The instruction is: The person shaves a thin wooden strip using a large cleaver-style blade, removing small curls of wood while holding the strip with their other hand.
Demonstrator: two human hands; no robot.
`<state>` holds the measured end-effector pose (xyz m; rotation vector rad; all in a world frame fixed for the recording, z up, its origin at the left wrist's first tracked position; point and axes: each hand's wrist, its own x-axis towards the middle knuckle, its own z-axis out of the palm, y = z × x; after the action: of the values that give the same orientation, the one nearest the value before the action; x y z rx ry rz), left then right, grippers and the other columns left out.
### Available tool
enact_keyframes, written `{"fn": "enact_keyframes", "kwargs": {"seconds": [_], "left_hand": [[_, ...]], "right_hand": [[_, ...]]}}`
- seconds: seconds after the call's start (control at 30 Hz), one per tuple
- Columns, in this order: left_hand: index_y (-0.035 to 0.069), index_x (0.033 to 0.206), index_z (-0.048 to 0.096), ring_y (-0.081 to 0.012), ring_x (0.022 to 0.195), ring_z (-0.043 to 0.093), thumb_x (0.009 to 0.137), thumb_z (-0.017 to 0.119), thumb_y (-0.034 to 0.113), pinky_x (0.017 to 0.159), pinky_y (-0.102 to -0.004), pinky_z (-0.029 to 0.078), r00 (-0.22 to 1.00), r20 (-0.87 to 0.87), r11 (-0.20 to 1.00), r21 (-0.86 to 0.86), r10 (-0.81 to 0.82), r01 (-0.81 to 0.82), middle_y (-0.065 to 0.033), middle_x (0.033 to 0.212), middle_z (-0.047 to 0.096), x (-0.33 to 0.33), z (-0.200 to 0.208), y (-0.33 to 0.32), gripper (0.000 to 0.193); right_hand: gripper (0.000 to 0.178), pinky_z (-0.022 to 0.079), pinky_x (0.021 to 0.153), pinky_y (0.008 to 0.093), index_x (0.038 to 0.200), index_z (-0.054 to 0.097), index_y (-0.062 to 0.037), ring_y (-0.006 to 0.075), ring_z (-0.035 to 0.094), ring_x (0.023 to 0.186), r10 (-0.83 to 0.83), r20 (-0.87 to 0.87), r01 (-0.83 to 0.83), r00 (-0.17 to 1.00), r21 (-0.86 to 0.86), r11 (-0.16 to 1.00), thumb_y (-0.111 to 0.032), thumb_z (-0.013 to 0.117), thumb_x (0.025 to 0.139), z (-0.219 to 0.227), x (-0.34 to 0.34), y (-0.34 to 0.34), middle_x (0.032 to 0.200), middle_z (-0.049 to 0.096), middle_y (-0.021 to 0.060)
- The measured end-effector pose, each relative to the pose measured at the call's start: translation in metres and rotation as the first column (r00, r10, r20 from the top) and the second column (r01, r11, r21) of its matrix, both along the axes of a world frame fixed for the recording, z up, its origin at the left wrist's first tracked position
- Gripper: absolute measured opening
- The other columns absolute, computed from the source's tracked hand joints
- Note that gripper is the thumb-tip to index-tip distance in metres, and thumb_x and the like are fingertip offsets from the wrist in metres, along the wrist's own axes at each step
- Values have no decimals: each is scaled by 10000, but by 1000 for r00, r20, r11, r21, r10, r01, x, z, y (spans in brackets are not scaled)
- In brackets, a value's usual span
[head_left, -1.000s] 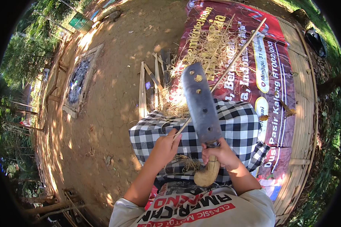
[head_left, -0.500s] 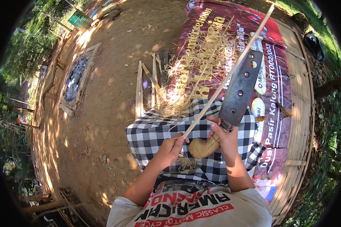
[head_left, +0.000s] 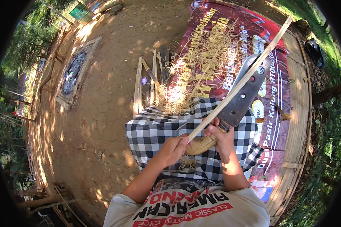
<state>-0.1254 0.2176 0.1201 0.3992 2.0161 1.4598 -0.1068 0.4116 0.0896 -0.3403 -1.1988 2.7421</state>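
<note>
Head view: left hand (head_left: 174, 148) grips stick (head_left: 241, 83), right hand (head_left: 223, 139) grips knife (head_left: 240, 105); maroon banner (head_left: 278, 140) bears yellow-and-white lettering (head_left: 269, 128).

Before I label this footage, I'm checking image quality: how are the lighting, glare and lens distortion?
Head view: dappled sun and shade on the dirt ground; a near-white glare patch beside the wood shavings; the outer edge of the bamboo platform bows; machete blade reasonably sharp.

Head cam: left fisheye of the worn pair, sits above the shirt (head_left: 189, 206), pitched steeply down, facing forward past it. Left hand (head_left: 172, 150) and right hand (head_left: 224, 140) near, lower-center. Wide coverage: dirt ground (head_left: 106, 128) left, bamboo slats (head_left: 294, 155) right, bowing toward the rim.
</note>
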Motion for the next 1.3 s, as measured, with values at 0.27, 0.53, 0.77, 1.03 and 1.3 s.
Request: {"fn": "enact_keyframes", "kwargs": {"seconds": [0.27,0.53,0.77,1.03,1.3], "left_hand": [[10,907,605,-235,501,586,1018,367,354,542,-359,467,988,131,975,-190,-86,111,-93,543,553,-8,7,-11,433],[45,881,634,-329,590,622,977,471,296,578,-405,477,975,-219,949,-313,-34,-37,-137,615,606,-9,10,-13,314],[1,760,568,-335,613,565,933,569,184,558,-388,446,855,-444,948,-39,267,-316,-146,685,572,-21,-3,-7,251],[8,752,561,-323,574,532,930,587,224,543,-396,409,691,-642,791,-210,332,-574,-148,658,548,-54,2,-49,280],[71,1399,390,-245,908,610,796,758,364,803,-350,493,890,-363,618,-642,277,-454,-150,1088,614,-73,42,-121,765]], "right_hand": [[216,524,604,289,909,544,-17,171,623,653,83,15,-83,996,-24,996,49,708,784,-12,0,-6,820,631,104],[269,529,626,285,988,584,33,169,633,666,80,131,-87,988,43,995,27,743,771,-23,-1,-15,787,650,103],[300,547,645,310,1011,544,29,190,635,673,58,161,-79,985,124,989,52,711,763,-22,2,-15,789,639,134],[370,548,652,306,1061,532,14,183,642,688,51,147,-53,988,13,998,39,744,759,-23,5,-6,827,637,105],[337,551,624,308,1036,549,27,175,618,638,-28,139,15,990,94,995,47,719,745,-20,7,-3,796,632,121]]}}
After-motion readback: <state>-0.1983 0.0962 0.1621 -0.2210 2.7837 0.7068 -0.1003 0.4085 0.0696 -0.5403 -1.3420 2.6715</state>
